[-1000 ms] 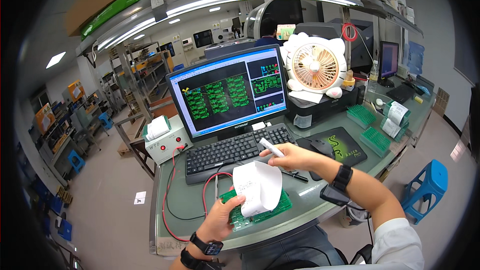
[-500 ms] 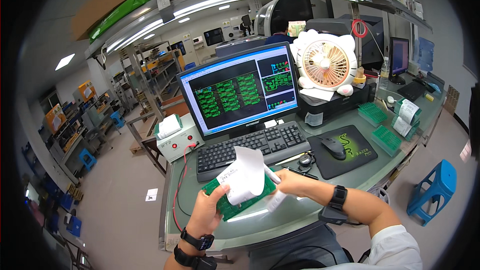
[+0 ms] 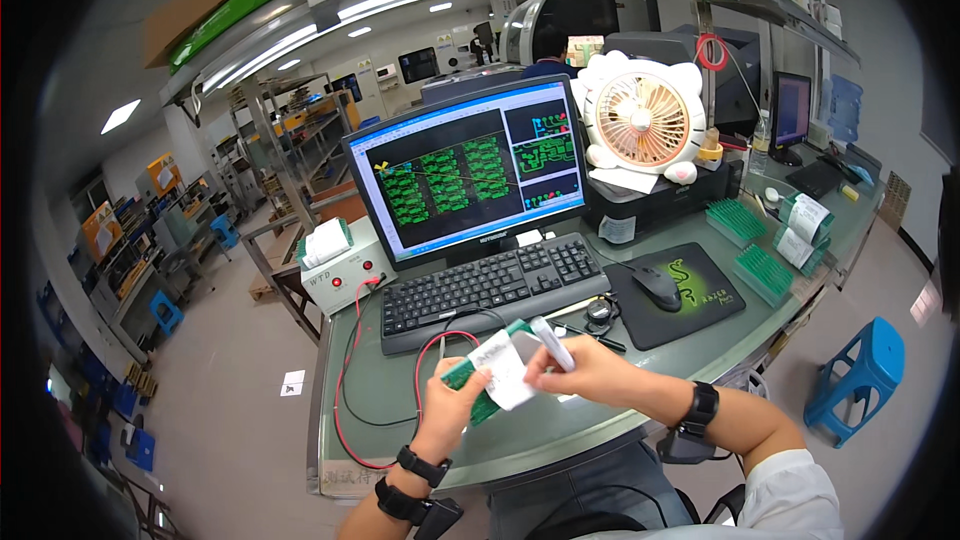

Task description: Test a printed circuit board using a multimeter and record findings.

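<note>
My left hand [image 3: 452,402] grips a green circuit board [image 3: 487,408] just in front of the keyboard. A white paper slip [image 3: 501,370] with printing lies over the board, and my left thumb presses on its edge. Close by on the right, my right hand [image 3: 588,372] is closed on a thick white pen [image 3: 553,342], which tilts up toward the far left. The pen is beside the slip's right edge; whether its tip touches the paper cannot be told. Part of the board is hidden under the slip and my fingers.
Behind my hands stand a black keyboard [image 3: 490,290] and a monitor [image 3: 460,170]. Red and black leads [image 3: 345,420] loop from a white box [image 3: 350,280] across the table. To the right are a mouse [image 3: 656,289] on a mat, green boards [image 3: 763,275] and a fan [image 3: 643,120].
The paper slip, earlier curled up over the board, now lies flatter on it. Both hands have shifted slightly, and the white pen in my right hand shows more plainly.
</note>
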`<state>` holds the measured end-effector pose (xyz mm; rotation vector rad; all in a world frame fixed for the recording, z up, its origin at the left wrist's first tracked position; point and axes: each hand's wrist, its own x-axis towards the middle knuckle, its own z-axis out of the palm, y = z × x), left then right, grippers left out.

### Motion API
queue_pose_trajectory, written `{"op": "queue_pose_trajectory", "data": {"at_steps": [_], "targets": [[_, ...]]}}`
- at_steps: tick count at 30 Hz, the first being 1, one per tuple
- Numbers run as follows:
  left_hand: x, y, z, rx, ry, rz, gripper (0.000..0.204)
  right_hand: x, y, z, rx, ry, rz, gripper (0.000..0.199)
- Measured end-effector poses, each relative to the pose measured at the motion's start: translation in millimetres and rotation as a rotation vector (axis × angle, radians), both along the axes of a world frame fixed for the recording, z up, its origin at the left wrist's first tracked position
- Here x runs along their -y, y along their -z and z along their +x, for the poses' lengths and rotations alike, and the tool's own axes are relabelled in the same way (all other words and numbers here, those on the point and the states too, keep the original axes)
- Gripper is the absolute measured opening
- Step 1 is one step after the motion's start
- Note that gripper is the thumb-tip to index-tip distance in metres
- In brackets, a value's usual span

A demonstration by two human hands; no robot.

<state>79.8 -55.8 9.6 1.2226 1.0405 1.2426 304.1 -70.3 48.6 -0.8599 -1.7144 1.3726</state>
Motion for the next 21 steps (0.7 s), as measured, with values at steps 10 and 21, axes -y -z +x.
{"op": "queue_pose_trajectory", "data": {"at_steps": [10, 21], "targets": [[10.6, 7.7, 9.7, 0.205, 0.147, -0.264, 0.032, -18.4, 17.8, -12.3, 0.06, 0.039, 0.012, 0.036], [14.2, 2.4, 27.3, -0.227, 0.211, -0.117, 0.018, -11.2, 18.2, 6.1, 0.901, 0.147, 0.662, 0.034]]}}
